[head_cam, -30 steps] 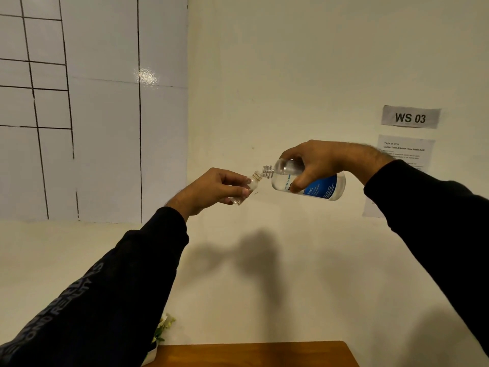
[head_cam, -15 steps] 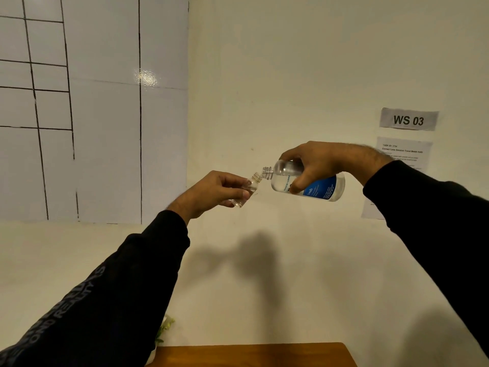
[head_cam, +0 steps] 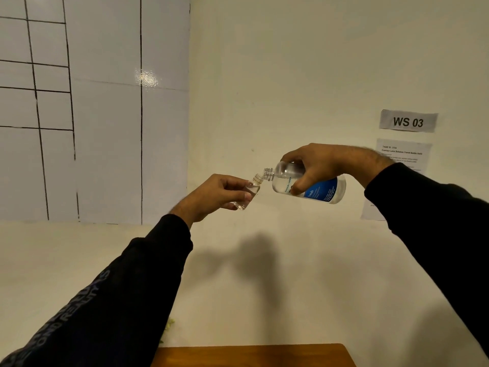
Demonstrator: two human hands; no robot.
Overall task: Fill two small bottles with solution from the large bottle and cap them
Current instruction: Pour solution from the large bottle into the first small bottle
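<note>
Hands barely shifted, right hand tipping large bottle, left hand holding small bottle

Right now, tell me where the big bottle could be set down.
Only a strip of the wooden table shows, between the two sleeves; that strip is bare. Higher up, the left hand with the small bottle meets the large bottle.

The small bottle sits in the left grip at centre. The large bottle lies tipped at its 3 o'clock in the right grip, mouths touching. The worktop lies at 6 o'clock; the wall sign at 2 o'clock.
</note>
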